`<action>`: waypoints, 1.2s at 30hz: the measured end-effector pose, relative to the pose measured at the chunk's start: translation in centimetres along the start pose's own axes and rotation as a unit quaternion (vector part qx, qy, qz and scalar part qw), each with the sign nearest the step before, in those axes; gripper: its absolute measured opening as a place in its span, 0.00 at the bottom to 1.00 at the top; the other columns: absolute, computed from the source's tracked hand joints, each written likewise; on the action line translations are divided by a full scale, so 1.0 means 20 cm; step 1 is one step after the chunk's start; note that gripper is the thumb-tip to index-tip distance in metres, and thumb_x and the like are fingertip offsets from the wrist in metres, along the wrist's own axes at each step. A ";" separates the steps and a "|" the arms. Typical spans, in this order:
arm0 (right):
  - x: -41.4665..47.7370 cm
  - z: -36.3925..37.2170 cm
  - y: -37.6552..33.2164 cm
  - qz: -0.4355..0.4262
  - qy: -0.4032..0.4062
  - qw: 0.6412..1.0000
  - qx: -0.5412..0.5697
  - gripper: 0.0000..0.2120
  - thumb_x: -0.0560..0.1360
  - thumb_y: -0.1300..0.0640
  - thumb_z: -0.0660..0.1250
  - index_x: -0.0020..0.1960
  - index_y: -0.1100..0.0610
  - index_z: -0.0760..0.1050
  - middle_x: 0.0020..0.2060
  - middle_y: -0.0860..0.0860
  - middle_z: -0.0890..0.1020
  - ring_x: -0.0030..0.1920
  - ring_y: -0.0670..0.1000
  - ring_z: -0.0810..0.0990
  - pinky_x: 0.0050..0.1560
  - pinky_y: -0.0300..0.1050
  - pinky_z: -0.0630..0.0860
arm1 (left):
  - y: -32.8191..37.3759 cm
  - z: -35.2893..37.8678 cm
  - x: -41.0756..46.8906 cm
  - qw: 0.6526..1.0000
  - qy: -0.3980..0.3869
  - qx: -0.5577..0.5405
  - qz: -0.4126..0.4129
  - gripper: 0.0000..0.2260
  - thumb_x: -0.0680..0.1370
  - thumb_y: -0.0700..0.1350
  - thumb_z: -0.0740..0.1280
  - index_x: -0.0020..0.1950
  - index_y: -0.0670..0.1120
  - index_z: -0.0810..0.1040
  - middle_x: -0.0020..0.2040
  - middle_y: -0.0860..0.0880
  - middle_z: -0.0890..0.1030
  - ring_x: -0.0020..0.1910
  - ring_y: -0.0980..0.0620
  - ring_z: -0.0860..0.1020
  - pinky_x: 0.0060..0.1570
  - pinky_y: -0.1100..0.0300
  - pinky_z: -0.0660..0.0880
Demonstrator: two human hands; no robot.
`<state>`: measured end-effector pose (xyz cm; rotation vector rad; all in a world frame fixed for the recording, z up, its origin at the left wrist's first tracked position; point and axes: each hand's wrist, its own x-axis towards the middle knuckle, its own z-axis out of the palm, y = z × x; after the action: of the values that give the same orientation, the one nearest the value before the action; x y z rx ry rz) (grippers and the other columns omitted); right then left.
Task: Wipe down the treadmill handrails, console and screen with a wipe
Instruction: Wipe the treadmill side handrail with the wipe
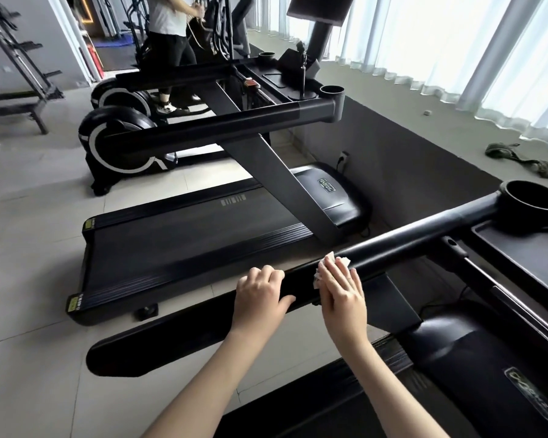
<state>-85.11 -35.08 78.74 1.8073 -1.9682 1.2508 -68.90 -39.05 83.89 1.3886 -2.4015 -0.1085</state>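
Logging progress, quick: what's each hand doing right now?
Left hand: closed, gripping the long black treadmill handrail.
Right hand: open, flat fingers pressing the crumpled white wipe onto that handrail.

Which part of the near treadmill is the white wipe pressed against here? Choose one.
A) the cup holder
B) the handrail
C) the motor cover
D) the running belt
B: the right hand presses the wipe with straight fingers against the handrail, and the left hand grips the same rail just beside it.
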 end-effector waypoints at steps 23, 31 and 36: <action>0.27 -0.11 0.17 -0.039 -0.082 0.994 -0.056 0.15 0.75 0.54 0.57 0.45 0.55 0.82 0.45 0.48 0.84 0.50 0.53 0.81 0.62 0.51 0.64 | 0.09 0.04 -0.01 0.995 0.022 -0.006 -0.098 0.17 0.66 0.49 0.78 0.48 0.42 0.80 0.45 0.46 0.80 0.45 0.41 0.77 0.44 0.49 0.74; 0.24 -0.13 0.24 0.099 -0.057 0.992 -0.051 0.17 0.78 0.55 0.57 0.60 0.58 0.80 0.62 0.53 0.80 0.67 0.54 0.74 0.69 0.57 0.62 | 0.12 0.00 0.09 0.998 -0.022 -0.004 -0.055 0.20 0.79 0.57 0.62 0.67 0.49 0.71 0.63 0.52 0.73 0.63 0.49 0.69 0.58 0.55 0.65; 0.10 -0.12 0.17 0.029 -0.069 0.997 -0.032 0.20 0.79 0.54 0.54 0.65 0.57 0.76 0.68 0.50 0.74 0.71 0.50 0.67 0.71 0.52 0.58 | 0.20 0.06 0.17 0.998 -0.043 -0.038 -0.001 0.22 0.64 0.51 0.79 0.54 0.45 0.81 0.48 0.48 0.81 0.47 0.42 0.79 0.42 0.49 0.75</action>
<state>-89.63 -35.15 79.98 1.8650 -2.1226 1.0917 -74.07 -40.00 84.61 1.3775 -2.4384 -0.2622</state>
